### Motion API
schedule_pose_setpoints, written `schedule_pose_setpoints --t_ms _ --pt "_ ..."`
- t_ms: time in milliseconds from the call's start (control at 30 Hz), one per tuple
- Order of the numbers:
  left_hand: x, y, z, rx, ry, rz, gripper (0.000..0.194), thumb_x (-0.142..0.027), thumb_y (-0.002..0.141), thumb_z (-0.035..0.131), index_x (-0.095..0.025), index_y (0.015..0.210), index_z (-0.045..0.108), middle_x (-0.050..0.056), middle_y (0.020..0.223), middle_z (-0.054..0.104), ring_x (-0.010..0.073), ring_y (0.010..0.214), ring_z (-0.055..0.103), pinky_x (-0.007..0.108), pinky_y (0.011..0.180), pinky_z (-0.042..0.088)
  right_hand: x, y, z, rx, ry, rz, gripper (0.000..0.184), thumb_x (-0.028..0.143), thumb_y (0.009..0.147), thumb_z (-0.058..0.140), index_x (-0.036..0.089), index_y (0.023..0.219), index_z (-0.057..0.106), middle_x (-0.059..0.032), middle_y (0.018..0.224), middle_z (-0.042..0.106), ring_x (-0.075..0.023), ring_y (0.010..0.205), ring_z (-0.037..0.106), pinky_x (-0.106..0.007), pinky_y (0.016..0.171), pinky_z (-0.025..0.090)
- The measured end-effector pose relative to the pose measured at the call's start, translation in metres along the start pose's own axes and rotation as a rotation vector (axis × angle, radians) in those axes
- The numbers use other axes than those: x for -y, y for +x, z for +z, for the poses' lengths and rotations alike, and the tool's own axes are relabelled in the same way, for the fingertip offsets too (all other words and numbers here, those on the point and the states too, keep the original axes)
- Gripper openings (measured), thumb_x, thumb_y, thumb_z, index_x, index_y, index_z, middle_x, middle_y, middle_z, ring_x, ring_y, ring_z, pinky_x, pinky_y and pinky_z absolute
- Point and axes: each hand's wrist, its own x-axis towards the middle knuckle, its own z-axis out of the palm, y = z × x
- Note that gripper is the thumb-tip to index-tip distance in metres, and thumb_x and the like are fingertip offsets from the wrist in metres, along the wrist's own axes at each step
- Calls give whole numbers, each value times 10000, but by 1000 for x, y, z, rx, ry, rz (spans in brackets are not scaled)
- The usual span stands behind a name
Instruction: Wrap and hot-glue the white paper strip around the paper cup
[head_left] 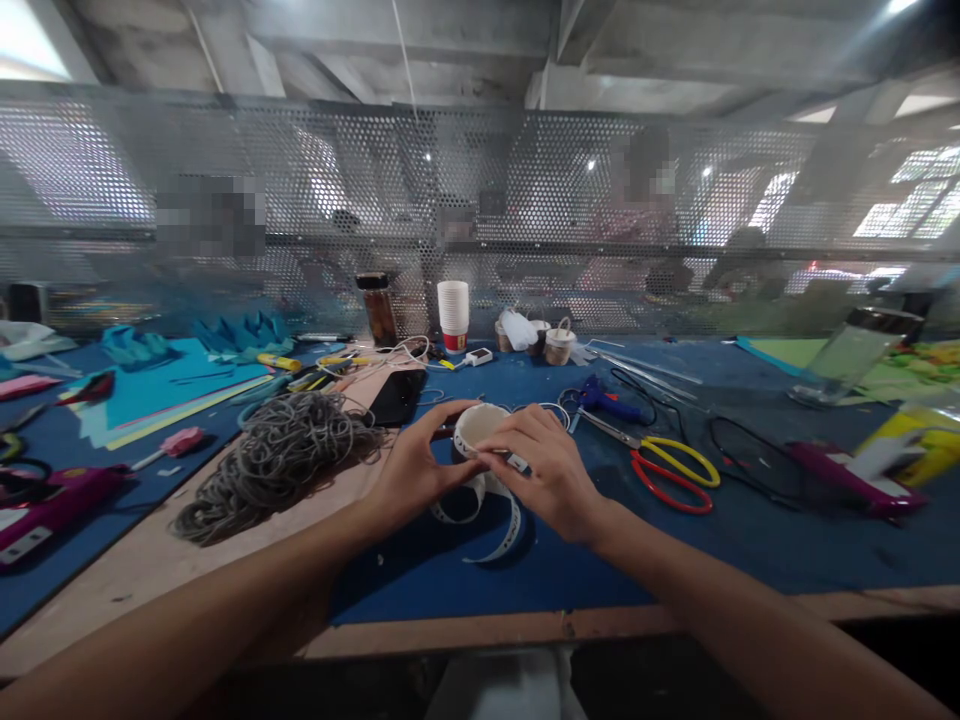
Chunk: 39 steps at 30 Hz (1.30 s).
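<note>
A white paper cup stands on the blue mat in front of me. My left hand curls around its left side, fingers closed on it. My right hand pinches a white printed strip against the cup's wall; the strip's loose end curls down onto the mat below both hands.
A heap of grey cord lies left of my hands beside a black phone. Scissors with red and yellow handles and a blue glue gun lie to the right. A cup stack, a jar and coloured paper sheets sit behind.
</note>
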Motion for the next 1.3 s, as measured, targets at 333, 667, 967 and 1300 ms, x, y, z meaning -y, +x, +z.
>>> schedule_pose_setpoints --t_ms 333,667,967,1300 --pt "5 0 1 23 -77 -106 616 -327 743 802 -221 1301 565 93 1343 613 271 1215 594 433 1062 472 -2 -1 -3 21 -32 13 193 316 983 568 252 1115 694 -39 1087 702 -227 1006 567 -407 889 448" --pt "12 6 -3 -23 -444 -264 613 -275 707 834 -178 1231 533 125 1293 641 286 1234 579 437 1048 458 -16 -1 0 -15 220 360 684 526 899 626 223 1460 379 -128 1403 541 -277 1290 521 -473 1071 437" --pt "9 5 -6 126 -693 -272 576 -280 817 722 -208 1365 559 114 1422 577 320 1317 510 462 1121 378 -18 -4 10 -70 161 366 627 498 834 713 241 1352 468 -90 1324 610 -278 1183 598 -468 1002 486" --pt "10 11 -12 -139 -573 -401 304 -341 796 751 -172 1049 759 86 1071 767 246 997 682 340 893 529 -7 -3 1 -14 -78 114 601 469 868 689 222 1354 437 -99 1295 618 -278 1174 574 -457 993 469"
